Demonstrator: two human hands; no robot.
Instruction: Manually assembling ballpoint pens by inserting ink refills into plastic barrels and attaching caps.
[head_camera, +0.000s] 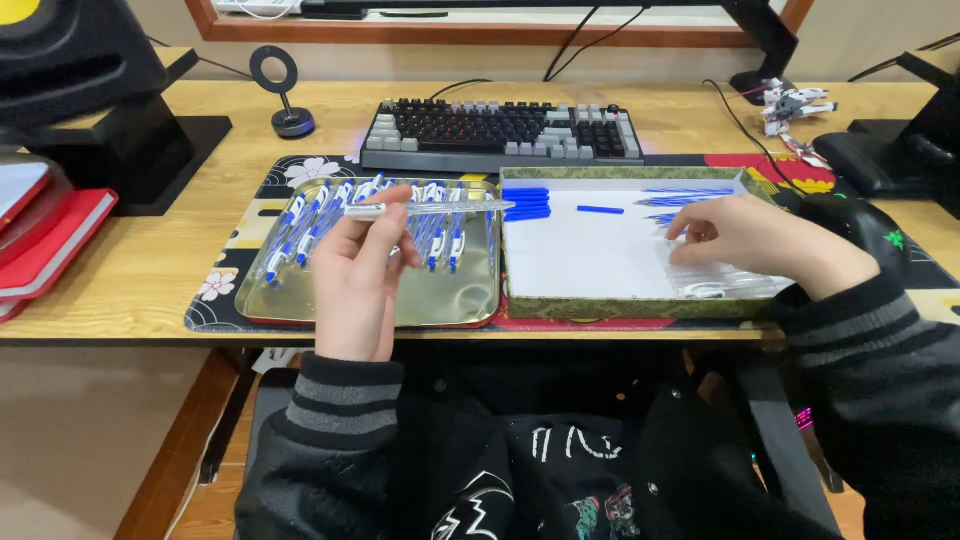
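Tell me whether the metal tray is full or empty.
Partly full: finished blue-and-white pens lie across the back of the metal tray, while its front half shows bare metal.

A wooden desk (150, 265) carries a patterned mat (225, 290), a keyboard (500, 132) and, at far left, perhaps red notebooks (45, 245).

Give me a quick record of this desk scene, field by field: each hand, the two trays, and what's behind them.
left hand: holds a clear pen barrel level above the metal tray
right hand: reaching into the white box, fingers on clear barrels
metal tray contents: assembled blue and white pens
box contents: blue caps, blue refills
behind: keyboard
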